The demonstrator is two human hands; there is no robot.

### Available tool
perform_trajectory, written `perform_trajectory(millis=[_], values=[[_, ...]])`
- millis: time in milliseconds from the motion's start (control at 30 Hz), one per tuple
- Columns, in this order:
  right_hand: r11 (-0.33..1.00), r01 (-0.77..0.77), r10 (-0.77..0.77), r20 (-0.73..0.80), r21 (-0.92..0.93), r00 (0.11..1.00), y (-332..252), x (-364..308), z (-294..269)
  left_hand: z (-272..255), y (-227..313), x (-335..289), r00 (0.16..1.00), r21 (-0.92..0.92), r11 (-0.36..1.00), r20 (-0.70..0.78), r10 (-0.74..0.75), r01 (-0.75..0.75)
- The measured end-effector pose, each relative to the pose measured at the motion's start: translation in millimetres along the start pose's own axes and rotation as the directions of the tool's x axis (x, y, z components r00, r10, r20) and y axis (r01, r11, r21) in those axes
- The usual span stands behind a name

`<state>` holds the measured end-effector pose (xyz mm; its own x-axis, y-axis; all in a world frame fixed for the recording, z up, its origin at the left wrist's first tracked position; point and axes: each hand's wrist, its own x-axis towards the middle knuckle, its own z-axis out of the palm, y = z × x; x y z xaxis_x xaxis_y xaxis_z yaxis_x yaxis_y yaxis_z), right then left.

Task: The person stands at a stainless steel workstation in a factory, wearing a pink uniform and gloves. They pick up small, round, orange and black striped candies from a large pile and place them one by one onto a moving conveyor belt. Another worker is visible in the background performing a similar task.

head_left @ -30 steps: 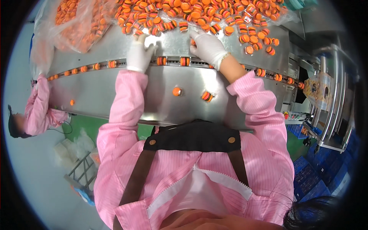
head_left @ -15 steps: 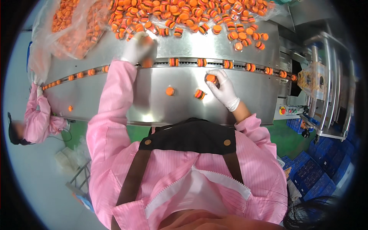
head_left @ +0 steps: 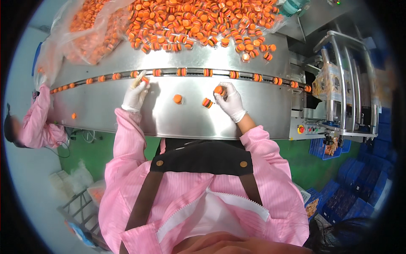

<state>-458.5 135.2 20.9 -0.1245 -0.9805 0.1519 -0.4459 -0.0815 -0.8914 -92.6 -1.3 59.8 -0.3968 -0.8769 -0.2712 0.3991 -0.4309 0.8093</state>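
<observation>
My left hand [head_left: 135, 95], in a white glove, is at the near edge of the narrow conveyor channel [head_left: 194, 75]. Its fingers close around an orange burger-shaped candy [head_left: 145, 79]. Further right, just above the metal table [head_left: 186, 120], my gloved right hand [head_left: 230, 101] pinches another burger candy [head_left: 219, 90]. Two loose candies lie between the hands: an orange one [head_left: 177, 99] showing its round top, and one on its side [head_left: 207, 103] with its layers showing. Along the channel, candies stand on edge in a spaced row, such as this one [head_left: 182, 72].
A large heap of burger candies [head_left: 194, 25] covers the table's far side, beside a clear plastic bag [head_left: 93, 38] of more. At the right stands a metal-framed machine [head_left: 347, 84] with a control panel [head_left: 306, 129]. A co-worker in pink [head_left: 36, 120] is at the far left.
My left hand has come back from the heap side of the channel toward me. My right hand still holds its candy. The whole view has shifted slightly.
</observation>
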Motion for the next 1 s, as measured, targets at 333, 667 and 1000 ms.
perform_trajectory(millis=[333, 667, 1000], values=[[0.970, 0.116, -0.119, -0.001, -0.213, 0.993, -28.1, 1.2, -7.9, -4.3, -38.7, -13.7, 0.953, -0.107, 0.959, -0.189, 0.238, -0.261], [0.981, 0.079, -0.085, -0.028, -0.175, 0.996, -26.4, 3.0, -4.6, 7.7, -51.7, -13.8, 0.911, 0.193, 0.954, -0.301, 0.282, -0.231], [0.978, 0.110, -0.113, -0.005, -0.179, 0.994, -31.6, 1.4, -6.8, 15.8, -51.1, -14.1, 0.942, 0.245, 0.946, -0.208, 0.264, -0.211]])
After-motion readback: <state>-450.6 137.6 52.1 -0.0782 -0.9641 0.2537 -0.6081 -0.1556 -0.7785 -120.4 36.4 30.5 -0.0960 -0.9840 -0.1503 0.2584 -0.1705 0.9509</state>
